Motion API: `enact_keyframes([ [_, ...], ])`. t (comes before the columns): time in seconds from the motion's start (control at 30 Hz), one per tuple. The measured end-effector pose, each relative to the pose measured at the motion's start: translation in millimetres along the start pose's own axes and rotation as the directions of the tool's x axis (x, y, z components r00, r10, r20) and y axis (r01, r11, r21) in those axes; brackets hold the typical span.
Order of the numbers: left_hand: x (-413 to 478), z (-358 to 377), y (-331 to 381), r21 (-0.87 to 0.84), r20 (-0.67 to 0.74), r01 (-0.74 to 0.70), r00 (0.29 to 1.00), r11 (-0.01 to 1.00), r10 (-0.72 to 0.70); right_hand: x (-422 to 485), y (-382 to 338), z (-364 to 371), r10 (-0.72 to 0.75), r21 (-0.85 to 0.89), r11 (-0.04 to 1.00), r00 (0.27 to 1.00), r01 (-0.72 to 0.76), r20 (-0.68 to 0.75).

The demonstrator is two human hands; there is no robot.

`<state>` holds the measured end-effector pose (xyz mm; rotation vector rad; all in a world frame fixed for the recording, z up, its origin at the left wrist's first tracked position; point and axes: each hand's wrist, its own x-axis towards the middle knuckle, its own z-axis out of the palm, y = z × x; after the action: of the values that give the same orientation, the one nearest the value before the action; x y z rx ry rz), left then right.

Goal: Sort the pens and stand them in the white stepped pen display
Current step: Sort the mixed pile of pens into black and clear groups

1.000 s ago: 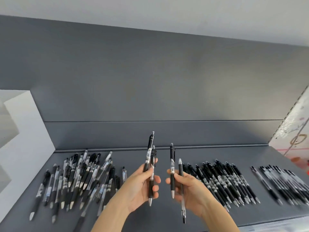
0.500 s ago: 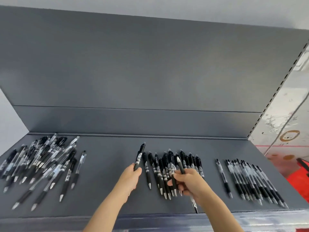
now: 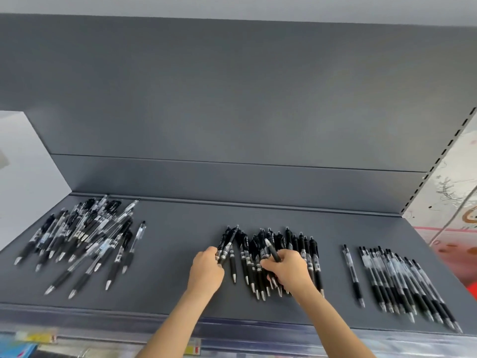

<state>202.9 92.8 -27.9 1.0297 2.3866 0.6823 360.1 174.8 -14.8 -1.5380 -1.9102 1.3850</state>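
A: A second ago both hands were up in the air, each holding a pair of pens side by side. Now they have come down to the shelf.

B: Right. The left hand grips dark pens by the lower barrel. Their clip ends slant up and away at the left edge of the middle bunch. Blur hides whether it holds one or two.

A: And the right hand?

B: Its fingers are curled, pinching a black pen that tilts over the same bunch. I judge both hands are laying matched pens down with their like. That would explain why they sit close together, with only a few pens between them.

A: So the bunch is one sorted kind?

B: It seems so: the tips all point toward the person and the barrels are roughly parallel. The row far right is laid the same way, with a lone pen just left of it. The heap on the left is crossed and tangled, so it is likely unsorted stock.

A: All flat on the grey shelf?

B: Yes, none standing. A white block juts in at the left edge beside the heap; whether it is the display I cannot tell. Sorting looks part done, and standing the pens has not yet begun.
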Motion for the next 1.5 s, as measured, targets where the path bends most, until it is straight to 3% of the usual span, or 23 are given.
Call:
enact_keyframes([
  [0.1, 1.9, -10.1, -3.0, -0.149, -0.012, 0.01, 1.0, 0.989, -0.012, -0.4, -3.0, 3.3, -0.005, -0.007, 1.0, 1.0, 0.005, -0.007],
  [0.17, 3.6, -14.6, -3.6, -0.311, 0.021, 0.053, 0.999, 0.949, -0.048, -1.1, -5.7, 2.7, 0.051, 0.122, 0.991, 0.998, -0.054, 0.025],
  [0.23, 3.1, -16.8, -2.1, -0.512, 0.121, 0.136, 0.989, 0.848, -0.086, -1.5, -5.8, 0.4, 0.125, 0.32, 0.936, 0.988, -0.149, 0.096],
  [0.3, 3.6, -16.2, -2.4, -0.582, 0.191, 0.194, 0.977, 0.79, -0.099, -1.0, -3.2, -1.6, 0.161, 0.446, 0.868, 0.973, -0.218, 0.163],
  [0.37, 7.5, -13.2, -5.0, -0.487, 0.13, 0.127, 0.989, 0.864, -0.072, -1.5, -1.5, -1.4, 0.173, 0.439, 0.869, 0.97, -0.231, 0.169],
  [0.47, 14.2, -10.2, -8.4, -0.152, -0.073, -0.022, 0.997, 0.988, 0.011, -1.1, -2.4, 3.5, 0.137, 0.266, 0.953, 0.989, -0.147, 0.056],
  [0.53, 14.3, -8.8, -6.3, -0.097, -0.086, -0.064, 0.995, 0.993, 0.056, 2.4, -1.9, 8.5, 0.09, 0.145, 0.986, 0.996, -0.086, -0.017],
  [0.6, 13.5, -5.0, -1.9, -0.091, -0.034, -0.083, 0.996, 0.992, 0.08, 3.6, -2.4, 10.9, 0.061, 0.131, 0.99, 0.998, -0.056, -0.03],
  [0.73, 13.3, -5.8, -2.4, -0.07, -0.009, -0.087, 0.996, 0.994, 0.087, 0.7, -4.3, -2.9, 0.07, 0.315, 0.946, 0.997, -0.077, 0.032],
  [0.9, 15.3, -3.6, -9.1, -0.019, -0.038, -0.129, 0.991, 0.991, 0.128, -5.5, -2.1, -31.5, 0.048, 0.604, 0.767, 0.958, -0.217, 0.283],
  [1.13, 1.4, 3.8, 18.2, 0.102, -0.138, -0.263, 0.951, 0.959, 0.275, -11.1, 15.9, -58.6, -0.06, 0.762, 0.555, 0.898, -0.334, 0.437],
  [1.27, -12.6, 14.7, 54.3, -0.022, -0.102, -0.413, 0.907, 0.911, 0.408, -17.6, 23.5, -76.4, -0.075, 0.819, 0.51, 0.936, -0.262, 0.345],
  [1.33, -24.4, 22.2, 73.5, -0.182, -0.003, -0.437, 0.896, 0.881, 0.444, -20.3, 27.4, -86.9, -0.05, 0.864, 0.47, 0.972, -0.181, 0.23],
  [1.37, -30.9, 26.1, 83.2, -0.314, 0.09, -0.378, 0.901, 0.871, 0.424, -21.3, 29.3, -92.8, -0.045, 0.9, 0.413, 0.984, -0.14, 0.173],
  [1.43, -41.1, 33.7, 101.0, -0.595, 0.316, -0.112, 0.878, 0.796, 0.359, -22.7, 32.8, -103.8, -0.014, 0.948, 0.314, 0.998, -0.059, 0.067],
  [1.5, -46.8, 42.1, 115.0, -0.733, 0.429, 0.084, 0.827, 0.675, 0.363, -25.3, 37.8, -113.6, 0.053, 0.94, 0.34, 0.998, 0.003, -0.022],
])
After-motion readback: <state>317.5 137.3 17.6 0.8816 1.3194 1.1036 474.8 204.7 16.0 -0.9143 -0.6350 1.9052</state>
